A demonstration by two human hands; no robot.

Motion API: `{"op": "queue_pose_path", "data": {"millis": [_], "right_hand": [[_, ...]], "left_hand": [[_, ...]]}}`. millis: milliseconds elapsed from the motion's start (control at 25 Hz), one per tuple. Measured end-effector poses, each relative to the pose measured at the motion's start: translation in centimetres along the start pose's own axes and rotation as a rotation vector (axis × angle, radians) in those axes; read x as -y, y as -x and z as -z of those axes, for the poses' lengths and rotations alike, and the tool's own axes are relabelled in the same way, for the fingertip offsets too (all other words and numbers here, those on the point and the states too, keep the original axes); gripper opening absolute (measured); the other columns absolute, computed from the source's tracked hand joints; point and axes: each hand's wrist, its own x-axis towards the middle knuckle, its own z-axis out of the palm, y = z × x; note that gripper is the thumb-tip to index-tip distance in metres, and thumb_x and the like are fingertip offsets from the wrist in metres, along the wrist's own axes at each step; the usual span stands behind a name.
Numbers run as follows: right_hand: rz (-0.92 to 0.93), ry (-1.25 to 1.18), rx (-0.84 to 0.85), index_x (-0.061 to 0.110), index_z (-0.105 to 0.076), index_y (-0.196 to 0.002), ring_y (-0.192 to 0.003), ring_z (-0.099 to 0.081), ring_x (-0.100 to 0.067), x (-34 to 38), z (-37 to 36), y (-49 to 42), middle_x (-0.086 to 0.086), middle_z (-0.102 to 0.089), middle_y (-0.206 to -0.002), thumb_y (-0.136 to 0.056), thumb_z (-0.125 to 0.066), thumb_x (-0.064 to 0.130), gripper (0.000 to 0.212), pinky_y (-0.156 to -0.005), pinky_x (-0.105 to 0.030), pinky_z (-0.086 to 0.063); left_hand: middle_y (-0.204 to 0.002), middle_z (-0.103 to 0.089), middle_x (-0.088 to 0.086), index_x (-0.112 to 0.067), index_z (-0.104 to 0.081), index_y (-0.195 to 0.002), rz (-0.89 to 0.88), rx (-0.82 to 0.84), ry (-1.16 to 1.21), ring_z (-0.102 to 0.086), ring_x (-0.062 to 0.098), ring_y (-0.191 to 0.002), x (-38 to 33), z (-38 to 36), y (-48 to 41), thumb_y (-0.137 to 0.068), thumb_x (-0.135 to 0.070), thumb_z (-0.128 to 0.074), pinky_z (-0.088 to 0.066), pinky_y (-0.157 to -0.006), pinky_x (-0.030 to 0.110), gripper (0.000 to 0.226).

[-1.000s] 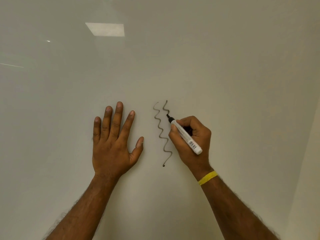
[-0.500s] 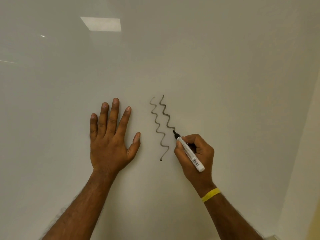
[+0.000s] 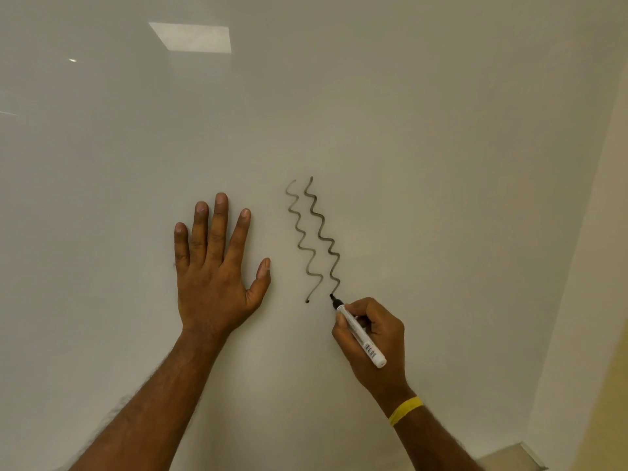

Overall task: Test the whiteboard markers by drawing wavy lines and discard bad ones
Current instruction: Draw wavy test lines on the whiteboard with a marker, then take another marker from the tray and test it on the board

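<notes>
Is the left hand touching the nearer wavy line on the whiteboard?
Apart. The head view shows bare whiteboard between the thumb of the left hand and the nearer wavy line.

Both arms are bare: the left forearm [image 3: 153,402] and the right forearm [image 3: 438,443] carry fine hair down to the wrists. A narrow, plain yellow band [image 3: 406,410] circles the wrist just behind the right hand [image 3: 377,345]. The fingers [image 3: 221,226] of the left hand [image 3: 214,277] have short, trimmed nails.
</notes>
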Motion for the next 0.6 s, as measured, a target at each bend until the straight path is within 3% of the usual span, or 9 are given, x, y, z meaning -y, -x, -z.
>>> {"op": "queue_pose_path", "data": {"millis": [120, 280, 440, 600], "right_hand": [[-0.070, -0.040, 0.015, 0.019, -0.064, -0.079, -0.057, -0.058, -0.019, 0.6, 0.4, 0.4, 0.005, -0.060, -0.068, -0.081, -0.070, 0.033, 0.015, -0.052, -0.037, -0.054], [-0.154, -0.153, -0.018, 0.015, -0.064, -0.080, -0.058, -0.059, -0.020, 1.5, 0.7, 1.1, 0.000, -0.063, -0.071, -0.079, -0.072, 0.015, 0.008, -0.054, -0.025, -0.054], [-0.265, -0.285, -0.025, 0.012, -0.064, -0.082, -0.058, -0.062, -0.015, 1.7, 1.2, 2.6, -0.001, -0.068, -0.075, -0.082, -0.073, 0.001, 0.014, -0.057, -0.026, -0.054], [-0.443, -0.482, 0.010, 0.003, -0.063, -0.085, -0.053, -0.053, -0.013, 1.3, 2.0, 5.1, -0.007, -0.065, -0.069, -0.078, -0.071, 0.014, 0.015, -0.048, -0.024, -0.047]], "left_hand": [[-0.163, -0.010, 0.014, -0.015, -0.022, -0.155, 0.001, 0.066, -0.011, -0.006, 0.033, -0.151, -0.9, -0.4, 2.6, -0.090, -0.052, -0.049, -0.006, -0.121, 0.053, 0.079], [-0.164, -0.005, 0.013, -0.015, -0.019, -0.155, 0.033, 0.133, 0.009, -0.003, 0.033, -0.151, -1.4, -0.2, 3.9, -0.089, -0.052, -0.049, -0.004, -0.121, 0.054, 0.081], [-0.163, -0.006, 0.016, -0.013, -0.021, -0.154, 0.039, 0.136, 0.089, -0.004, 0.035, -0.151, -2.2, 0.5, 5.4, -0.090, -0.053, -0.046, -0.003, -0.121, 0.055, 0.080], [-0.162, -0.011, 0.017, -0.011, -0.026, -0.153, 0.017, 0.202, 0.187, -0.008, 0.036, -0.150, -4.2, 0.9, 11.1, -0.090, -0.053, -0.045, -0.005, -0.121, 0.055, 0.078]]}}
